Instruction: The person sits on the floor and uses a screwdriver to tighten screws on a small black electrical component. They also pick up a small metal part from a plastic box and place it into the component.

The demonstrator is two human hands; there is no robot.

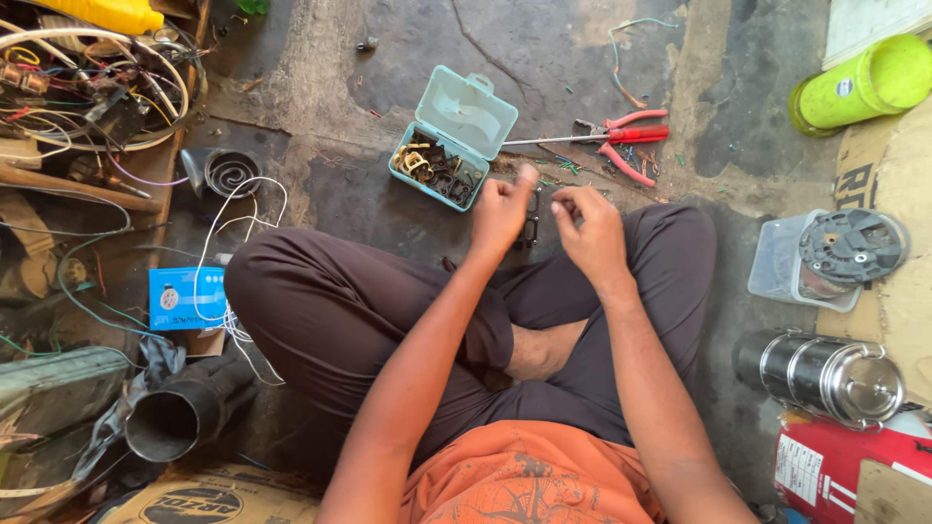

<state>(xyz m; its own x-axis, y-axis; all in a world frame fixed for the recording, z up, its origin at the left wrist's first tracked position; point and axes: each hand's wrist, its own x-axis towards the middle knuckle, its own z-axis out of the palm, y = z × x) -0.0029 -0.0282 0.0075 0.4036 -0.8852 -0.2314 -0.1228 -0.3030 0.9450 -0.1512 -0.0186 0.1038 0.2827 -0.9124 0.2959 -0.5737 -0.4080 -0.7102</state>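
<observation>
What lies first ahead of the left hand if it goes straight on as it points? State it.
The left hand points up the picture, thumb raised toward the open teal parts box. That box, probably its near corner, seems first in line, though height above the floor is unclear.

Cracked concrete floor (408, 58); just beyond fingers (524, 177): open teal parts box (453, 138), red pliers (621, 136). Far right: steel tiffin (825, 374), green jar (859, 85).

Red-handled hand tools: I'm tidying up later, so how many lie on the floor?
2, as far as I can tell: pliers and a screwdriver, lying together just right of the open teal parts box. More may hide in the clutter at left.
</observation>
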